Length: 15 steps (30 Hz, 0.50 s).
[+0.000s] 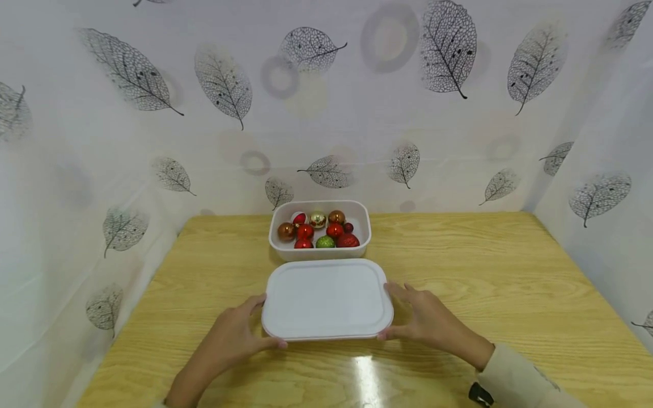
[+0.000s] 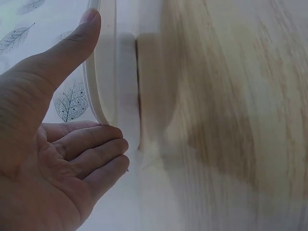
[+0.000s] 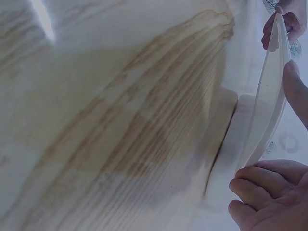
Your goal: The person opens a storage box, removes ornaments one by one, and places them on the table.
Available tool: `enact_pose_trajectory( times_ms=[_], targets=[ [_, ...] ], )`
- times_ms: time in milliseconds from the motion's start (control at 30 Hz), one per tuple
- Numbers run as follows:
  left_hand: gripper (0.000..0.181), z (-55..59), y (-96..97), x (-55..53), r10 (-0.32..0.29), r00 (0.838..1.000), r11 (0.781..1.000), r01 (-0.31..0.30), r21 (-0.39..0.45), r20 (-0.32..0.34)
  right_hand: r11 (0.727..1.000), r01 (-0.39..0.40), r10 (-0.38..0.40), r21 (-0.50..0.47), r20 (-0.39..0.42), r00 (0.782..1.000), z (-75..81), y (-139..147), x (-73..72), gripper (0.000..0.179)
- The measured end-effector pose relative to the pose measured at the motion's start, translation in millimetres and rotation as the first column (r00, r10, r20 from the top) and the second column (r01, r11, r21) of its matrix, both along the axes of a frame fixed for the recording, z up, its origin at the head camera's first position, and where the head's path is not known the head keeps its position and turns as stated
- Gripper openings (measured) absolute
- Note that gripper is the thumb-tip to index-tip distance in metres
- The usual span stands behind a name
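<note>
Left grip [image 1: 237, 333] and right grip [image 1: 427, 318] pinch opposite ends of white lid [image 1: 327, 300]: flat, oblong, round-cornered, rimmed.

you're basically in a little curtained-off booth with a table [image 1: 484, 283] in it, from what i can see. pale, slightly rumpled sheeting [image 1: 347, 124] rises right behind the table's far edge, and more of it hangs along the table's left and right sides, so you've got walls of the stuff on three sides. it's printed with dark skeleton leaves [image 1: 449, 48] and soft grey rings [image 1: 367, 38], very household-curtain looking. the table has a yellowish wood-grain top, with a bright streak of reflected light [image 1: 367, 382] on its near part. can't tell you if it's a home, office or lab beyond the sheeting.
</note>
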<state>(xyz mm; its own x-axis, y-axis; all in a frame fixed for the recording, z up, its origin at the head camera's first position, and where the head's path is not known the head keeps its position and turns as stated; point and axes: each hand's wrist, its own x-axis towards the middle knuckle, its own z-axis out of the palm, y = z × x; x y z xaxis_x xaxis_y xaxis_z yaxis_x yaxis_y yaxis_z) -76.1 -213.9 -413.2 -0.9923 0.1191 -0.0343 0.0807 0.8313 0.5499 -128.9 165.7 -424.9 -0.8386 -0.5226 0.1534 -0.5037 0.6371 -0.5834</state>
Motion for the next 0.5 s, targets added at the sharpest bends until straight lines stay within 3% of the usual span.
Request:
enact_pose_trajectory(
  times_ms=[500],
  targets=[
    [0.109,-17.9,-2.1,-4.6,-0.043,0.999,0.999,0.043,-0.013,0.018,0.999,-0.02,0.017,0.04,0.08,0.997,-13.4,-4,-4.9,0.102]
  ],
)
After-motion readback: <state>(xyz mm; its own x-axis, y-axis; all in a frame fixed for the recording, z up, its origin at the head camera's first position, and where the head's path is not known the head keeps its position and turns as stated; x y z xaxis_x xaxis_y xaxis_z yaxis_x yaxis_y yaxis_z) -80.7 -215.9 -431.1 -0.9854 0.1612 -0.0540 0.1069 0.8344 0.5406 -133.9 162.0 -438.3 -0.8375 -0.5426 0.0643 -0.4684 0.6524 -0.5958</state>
